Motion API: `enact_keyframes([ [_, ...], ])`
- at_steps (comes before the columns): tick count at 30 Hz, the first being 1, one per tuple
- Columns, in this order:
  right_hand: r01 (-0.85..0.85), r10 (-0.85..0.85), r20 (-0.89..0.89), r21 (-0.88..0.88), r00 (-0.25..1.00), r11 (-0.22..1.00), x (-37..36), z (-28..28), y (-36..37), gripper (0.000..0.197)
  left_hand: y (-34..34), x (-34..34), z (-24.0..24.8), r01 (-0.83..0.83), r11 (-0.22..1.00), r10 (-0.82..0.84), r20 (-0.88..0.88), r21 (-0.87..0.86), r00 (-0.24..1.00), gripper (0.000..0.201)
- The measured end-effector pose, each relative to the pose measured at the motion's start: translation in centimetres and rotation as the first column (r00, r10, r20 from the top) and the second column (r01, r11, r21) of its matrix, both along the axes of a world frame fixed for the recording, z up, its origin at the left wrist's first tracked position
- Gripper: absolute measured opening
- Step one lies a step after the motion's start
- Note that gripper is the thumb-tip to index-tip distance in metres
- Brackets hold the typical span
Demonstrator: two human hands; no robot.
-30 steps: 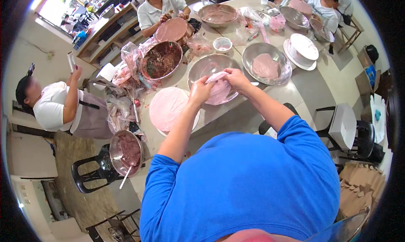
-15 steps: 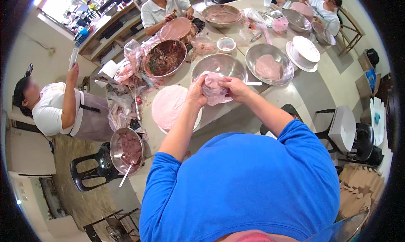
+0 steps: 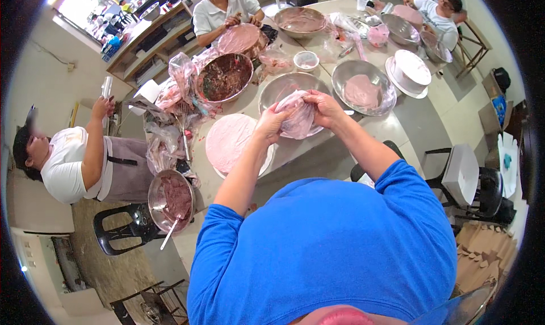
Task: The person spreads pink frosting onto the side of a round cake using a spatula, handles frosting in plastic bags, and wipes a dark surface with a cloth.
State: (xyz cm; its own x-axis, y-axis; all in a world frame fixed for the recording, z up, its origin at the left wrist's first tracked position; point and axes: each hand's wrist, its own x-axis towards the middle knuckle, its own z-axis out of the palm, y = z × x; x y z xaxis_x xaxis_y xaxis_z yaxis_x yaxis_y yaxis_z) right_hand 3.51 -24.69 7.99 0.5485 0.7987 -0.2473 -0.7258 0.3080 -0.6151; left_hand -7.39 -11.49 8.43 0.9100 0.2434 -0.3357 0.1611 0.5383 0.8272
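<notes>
Plastic bag [image 3: 298,116]: pink-smeared, between my hands, over the steel bowl [image 3: 277,87].
Left hand [image 3: 271,123]: fingers pinching its left side.
Right hand [image 3: 325,109]: fingers pinching its upper right.
Pink cake [image 3: 228,138]: by my left forearm, which could smudge it if dipped.

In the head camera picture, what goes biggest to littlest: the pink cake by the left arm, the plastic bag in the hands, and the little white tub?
1. Pink cake
2. Plastic bag, partly covered by the left hand and right hand
3. White tub, though being farther away makes it look smaller
</notes>
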Motion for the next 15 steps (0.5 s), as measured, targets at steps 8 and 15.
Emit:
enact_keyframes([
  [8,0.054,0.096,0.757,-0.171,0.646,0.984,-2.8,0.5,0.4,0.017,0.8,0.4,-0.8,-0.213,0.899,0.189,0.099,0.384,0.977,0.023],
  [15,0.208,-0.067,0.902,-0.026,0.427,0.978,-4.6,1.0,-1.7,0.024,3.2,0.3,-0.2,-0.204,0.969,0.225,0.157,-0.142,0.962,0.024],
])
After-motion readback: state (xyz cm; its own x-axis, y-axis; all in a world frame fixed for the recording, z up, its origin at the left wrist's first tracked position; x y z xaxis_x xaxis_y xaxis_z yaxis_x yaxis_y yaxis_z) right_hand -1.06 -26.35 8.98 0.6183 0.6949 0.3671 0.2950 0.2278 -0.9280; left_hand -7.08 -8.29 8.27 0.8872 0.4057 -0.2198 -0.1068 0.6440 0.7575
